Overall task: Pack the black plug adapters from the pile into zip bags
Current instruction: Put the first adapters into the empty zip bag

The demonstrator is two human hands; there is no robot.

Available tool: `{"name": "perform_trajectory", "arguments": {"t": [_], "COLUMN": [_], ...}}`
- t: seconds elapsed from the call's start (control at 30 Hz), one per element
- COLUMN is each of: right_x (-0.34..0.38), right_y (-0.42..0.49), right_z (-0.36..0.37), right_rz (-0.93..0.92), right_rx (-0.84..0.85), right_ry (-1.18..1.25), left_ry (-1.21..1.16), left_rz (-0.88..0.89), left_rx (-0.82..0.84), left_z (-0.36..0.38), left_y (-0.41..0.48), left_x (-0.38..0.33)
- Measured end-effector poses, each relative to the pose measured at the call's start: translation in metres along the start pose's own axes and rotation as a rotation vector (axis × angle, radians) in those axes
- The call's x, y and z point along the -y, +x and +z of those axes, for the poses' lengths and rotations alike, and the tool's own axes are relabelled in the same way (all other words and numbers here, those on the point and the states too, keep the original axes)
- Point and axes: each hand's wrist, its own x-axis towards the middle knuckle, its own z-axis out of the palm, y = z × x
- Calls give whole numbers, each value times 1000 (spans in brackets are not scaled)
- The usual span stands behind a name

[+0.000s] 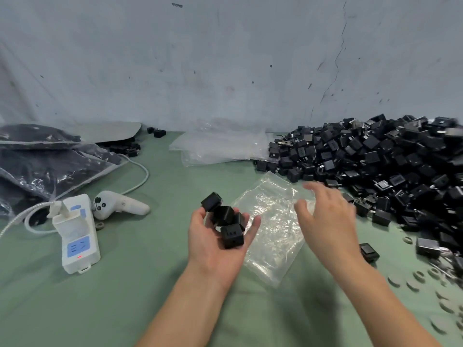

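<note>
My left hand [213,249] is palm up over the green table, cupped around several black plug adapters [224,219] stacked in it. An empty clear zip bag [270,229] lies flat on the table just right of that hand. My right hand [328,221] hovers above the bag's right edge, fingers spread, nothing in it, slightly blurred. The big pile of black plug adapters [380,161] fills the right side of the table up to the wall. One loose adapter [368,251] lies beside my right wrist.
A stack of empty clear bags [218,149] lies at the back centre. Filled bags [47,166] sit at the left. A white power strip [75,234] with cable and a white controller [117,204] lie front left. Grey discs [421,281] are scattered front right.
</note>
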Motion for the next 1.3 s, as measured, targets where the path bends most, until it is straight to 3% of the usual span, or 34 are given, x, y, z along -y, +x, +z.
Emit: {"name": "perform_trajectory", "arguments": {"t": [0.07, 0.17, 0.27, 0.4, 0.5, 0.67, 0.77, 0.87, 1.03, 1.17, 1.23, 1.3], "right_x": [-27, -51, -68, -78, -62, 22, 54, 64, 64, 52, 39, 28], "right_y": [-2, -8, -13, -20, -17, -18, -30, -44, -49, -35, -27, -26], "right_z": [1, 0, 0, -3, -5, -7, 4, 19, 38, 36, 36, 37], "right_rz": [234, 437, 366, 228, 120, -6, -120, -244, -492, -335, -287, -314], "right_rx": [176, 392, 441, 368, 250, 175, 219, 336, 428, 274, 200, 274], "right_ry": [-270, -346, -380, -382, -86, 794, 955, 903, 585, 657, 516, 266], "left_ry": [17, 35, 26, 45, 88, 152, 172, 173, 83, 52, 20, 14], "left_rz": [33, 69, 78, 81, 87, 8, 9, 41, 21, 103, 129, 128], "left_rx": [0, -8, -11, -40, -69, -69, -34, -34, 7, -28, -16, -2], "left_z": [-1, -3, -6, -11, -11, -10, -9, -8, -11, -11, -12, -13], "left_y": [3, 4, 0, -3, -4, -8, -9, -9, -6, 0, 1, 0], "left_x": [-8, -15, -18, -19, -16, 5, 18, 22, 17, 2, -8, -17]}}
